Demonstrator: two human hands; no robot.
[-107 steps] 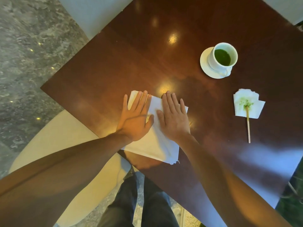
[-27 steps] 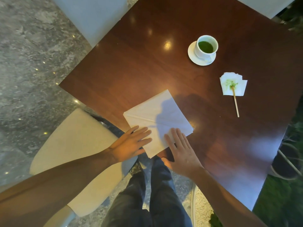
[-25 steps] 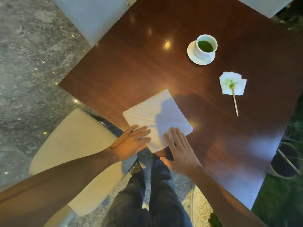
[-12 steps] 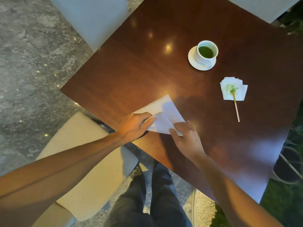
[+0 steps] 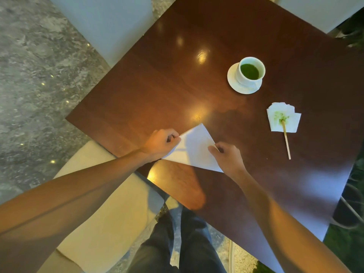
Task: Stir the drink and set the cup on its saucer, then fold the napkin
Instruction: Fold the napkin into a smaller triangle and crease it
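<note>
A white napkin lies folded over near the front corner of the dark wooden table. My left hand pinches its left edge. My right hand pinches its right edge. Both hands press the folded layer down onto the sheet. The white cup holds green drink and stands on its white saucer at the back right, well away from both hands.
A small stained tissue lies right of centre with a wooden stir stick resting on it. A cream chair seat sits below the table's front-left edge. My legs show under the front corner.
Both hands went from lying flat on the napkin's near corner to pinching its sides, and the near half has been folded up and over the far half.
</note>
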